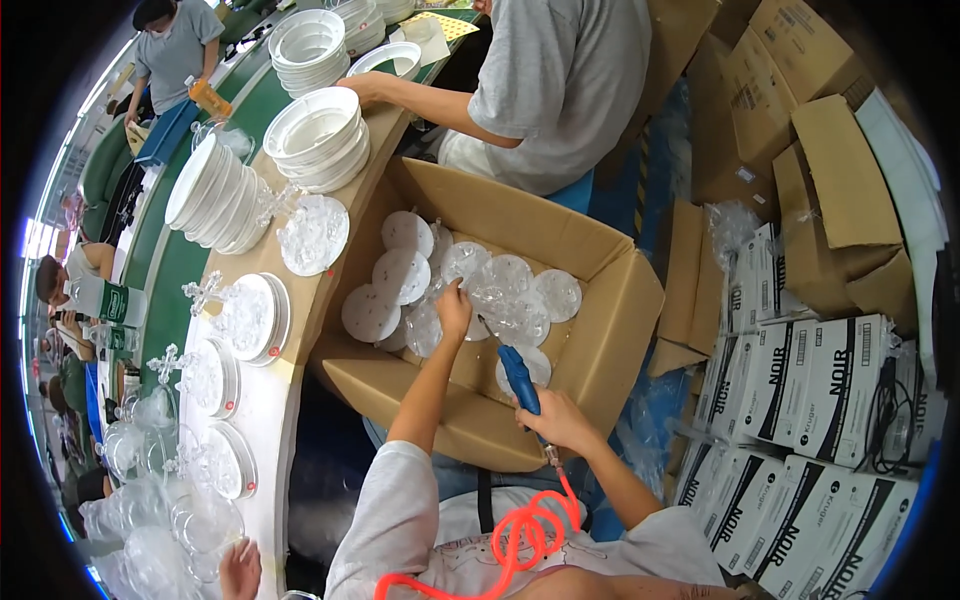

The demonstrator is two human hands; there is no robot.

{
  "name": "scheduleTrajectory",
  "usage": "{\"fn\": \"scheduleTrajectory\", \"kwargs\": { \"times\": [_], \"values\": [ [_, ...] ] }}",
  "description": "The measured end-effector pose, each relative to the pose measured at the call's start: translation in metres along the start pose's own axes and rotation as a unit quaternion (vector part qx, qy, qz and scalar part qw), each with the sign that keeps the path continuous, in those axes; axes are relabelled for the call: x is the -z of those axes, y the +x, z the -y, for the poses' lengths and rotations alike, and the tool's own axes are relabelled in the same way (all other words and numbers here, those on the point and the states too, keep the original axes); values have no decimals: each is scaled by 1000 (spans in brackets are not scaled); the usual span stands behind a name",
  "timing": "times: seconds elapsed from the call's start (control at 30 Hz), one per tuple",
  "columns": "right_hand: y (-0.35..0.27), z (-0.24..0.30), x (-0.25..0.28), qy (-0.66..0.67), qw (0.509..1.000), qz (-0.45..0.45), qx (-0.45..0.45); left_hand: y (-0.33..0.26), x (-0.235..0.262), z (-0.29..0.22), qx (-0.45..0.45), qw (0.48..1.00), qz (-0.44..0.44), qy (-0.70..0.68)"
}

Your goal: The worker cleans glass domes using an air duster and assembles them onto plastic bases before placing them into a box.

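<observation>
Clear plastic discs [500, 290] fill the cardboard box [620, 300] under the grasping left hand [453, 308]; right hand [555, 420] grips a blue tool [519, 378].

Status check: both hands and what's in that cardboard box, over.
Left hand down in cardboard box, on bagged clear discs. Right hand gripping blue air tool, orange coiled hose trailing. Nothing blocking the box.

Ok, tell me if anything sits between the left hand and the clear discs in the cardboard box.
Nothing visible does. The left hand already reaches into the open cardboard box, fingers down on the clear discs. The right hand holds a blue tool off to the side.
</observation>
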State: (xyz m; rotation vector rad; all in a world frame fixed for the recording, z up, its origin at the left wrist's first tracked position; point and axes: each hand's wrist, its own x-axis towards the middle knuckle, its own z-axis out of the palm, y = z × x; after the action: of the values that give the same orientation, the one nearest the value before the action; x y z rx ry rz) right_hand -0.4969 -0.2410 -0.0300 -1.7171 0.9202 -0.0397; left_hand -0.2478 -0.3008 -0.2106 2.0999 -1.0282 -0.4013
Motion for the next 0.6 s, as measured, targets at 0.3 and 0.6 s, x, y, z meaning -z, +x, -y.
{"fn": "scheduleTrajectory", "kwargs": {
  "times": [0.3,0.6],
  "values": [
    [-34,38,11,92,993,41,67,30,42,-20,209,734,94,-639],
    [-41,56,9,11,998,-36,52,9,32,-42,284,581,178,-742]
  ]
}}
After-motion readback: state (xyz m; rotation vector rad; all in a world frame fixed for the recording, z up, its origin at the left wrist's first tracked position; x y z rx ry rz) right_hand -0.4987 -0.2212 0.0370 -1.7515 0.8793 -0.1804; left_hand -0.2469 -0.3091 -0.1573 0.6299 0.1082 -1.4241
